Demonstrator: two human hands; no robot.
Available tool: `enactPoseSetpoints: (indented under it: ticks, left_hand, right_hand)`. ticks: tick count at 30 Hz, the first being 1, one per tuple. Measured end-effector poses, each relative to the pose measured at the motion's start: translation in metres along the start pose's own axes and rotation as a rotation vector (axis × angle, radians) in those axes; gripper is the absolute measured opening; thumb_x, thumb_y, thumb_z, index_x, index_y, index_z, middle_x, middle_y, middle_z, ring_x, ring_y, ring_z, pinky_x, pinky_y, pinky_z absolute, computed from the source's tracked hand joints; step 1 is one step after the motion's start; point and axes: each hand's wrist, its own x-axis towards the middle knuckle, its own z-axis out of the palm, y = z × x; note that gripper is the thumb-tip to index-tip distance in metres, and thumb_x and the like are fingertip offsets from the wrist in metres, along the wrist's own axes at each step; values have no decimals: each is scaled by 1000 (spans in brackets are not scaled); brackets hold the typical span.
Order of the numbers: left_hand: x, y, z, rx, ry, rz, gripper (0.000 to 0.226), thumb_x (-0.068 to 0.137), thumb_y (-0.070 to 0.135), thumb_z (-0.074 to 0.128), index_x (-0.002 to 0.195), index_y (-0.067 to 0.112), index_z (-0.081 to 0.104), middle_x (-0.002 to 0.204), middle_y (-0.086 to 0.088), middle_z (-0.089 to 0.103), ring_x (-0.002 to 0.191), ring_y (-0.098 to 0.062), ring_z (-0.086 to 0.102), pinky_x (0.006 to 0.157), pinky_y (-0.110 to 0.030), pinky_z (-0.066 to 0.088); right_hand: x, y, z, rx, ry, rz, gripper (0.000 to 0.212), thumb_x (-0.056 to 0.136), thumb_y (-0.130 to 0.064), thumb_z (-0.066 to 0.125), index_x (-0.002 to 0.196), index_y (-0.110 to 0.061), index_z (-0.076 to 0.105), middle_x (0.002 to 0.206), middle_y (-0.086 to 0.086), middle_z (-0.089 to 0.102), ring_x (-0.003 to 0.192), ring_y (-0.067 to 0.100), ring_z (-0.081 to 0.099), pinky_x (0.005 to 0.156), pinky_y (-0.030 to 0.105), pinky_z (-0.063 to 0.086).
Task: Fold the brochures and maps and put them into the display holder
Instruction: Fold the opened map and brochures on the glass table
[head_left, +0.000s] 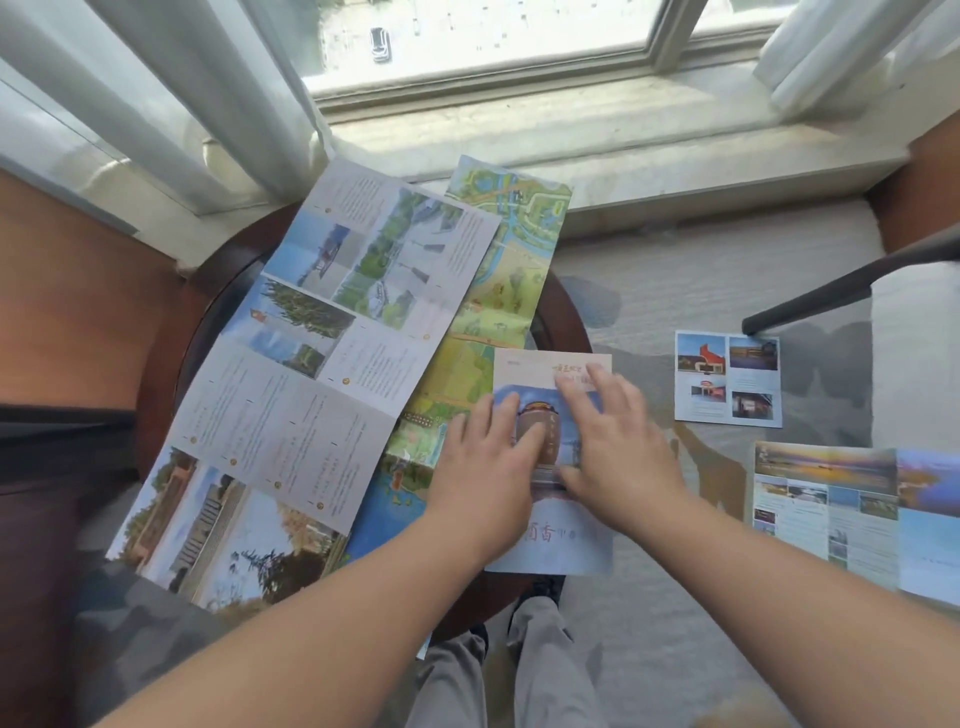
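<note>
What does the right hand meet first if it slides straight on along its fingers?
The right hand presses the folded blue jar-picture brochure; past that brochure's top edge, probably the unfolded green illustrated map. Depth unclear.

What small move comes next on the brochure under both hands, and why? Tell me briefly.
Probably smooth outward along the fold to sharpen the crease: left hand and right hand both press flat on the folded brochure, which lies partly over the unfolded map, and neither grips it yet.

Left hand (483, 462) and right hand (623, 447) half cover the folded brochure (566, 545); the open leaflet (841, 514) is cropped.
</note>
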Motion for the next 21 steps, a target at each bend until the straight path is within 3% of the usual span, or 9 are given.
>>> enactPoseSetpoints:
  ticks: [3, 7, 10, 15, 21]
  left_hand:
    - [1, -3, 10, 52, -56, 2, 74, 93, 32, 53, 153, 26, 9, 164, -9, 1, 149, -33, -2, 119, -51, 9]
    - [2, -10, 10, 55, -63, -3, 76, 95, 33, 52, 155, 26, 6, 164, -7, -2, 150, -32, -5, 120, -54, 9]
    - [3, -15, 1, 14, -50, 3, 72, 94, 32, 52, 154, 25, 13, 163, -8, 7, 150, -32, 2, 120, -51, 13]
    - [-4, -32, -22, -95, 139, -31, 55, 86, 26, 57, 140, 21, 45, 150, -9, 39, 142, -31, 27, 110, -44, 29]
    - [-17, -86, -35, -77, 152, -321, 61, 88, 28, 53, 145, 23, 32, 156, -7, 25, 145, -29, 14, 113, -45, 21]
  right_hand:
    - [4, -3, 14, -78, -109, -95, 104, 79, -47, 71, 153, -39, -3, 161, -3, -14, 148, 29, -11, 118, 46, 16]
    - [10, -8, 21, -101, -76, -98, 107, 78, -49, 73, 152, -38, -3, 162, -2, -12, 147, 31, -10, 118, 46, 13]
    - [12, -14, 20, -105, -68, -100, 106, 78, -50, 72, 152, -38, -3, 162, -1, -12, 147, 32, -10, 118, 46, 14]
    - [12, -24, 13, -125, -90, -84, 106, 79, -51, 71, 153, -36, -3, 162, 0, -13, 148, 33, -9, 118, 46, 13]
    - [8, -39, -5, -128, -40, -98, 91, 85, -54, 63, 153, -32, 6, 162, 2, -4, 149, 31, -3, 120, 47, 13]
